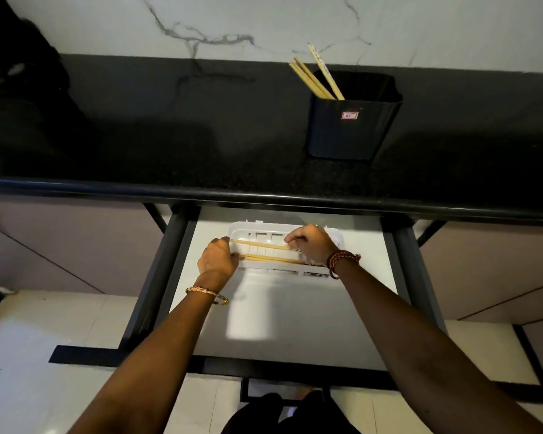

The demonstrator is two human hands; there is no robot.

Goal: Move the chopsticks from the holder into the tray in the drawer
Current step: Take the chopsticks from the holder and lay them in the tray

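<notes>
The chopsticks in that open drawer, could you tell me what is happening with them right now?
A person is laying chopsticks across the white tray in the open drawer. The left hand holds their ends at the tray's left side, and the right hand grips them nearer its right side. The job is not finished: several more chopsticks stand in the black holder on the dark counter above.

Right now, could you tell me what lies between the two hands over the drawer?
In the head view, wooden chopsticks span the gap between the left hand and right hand, lying across the white tray.
</notes>
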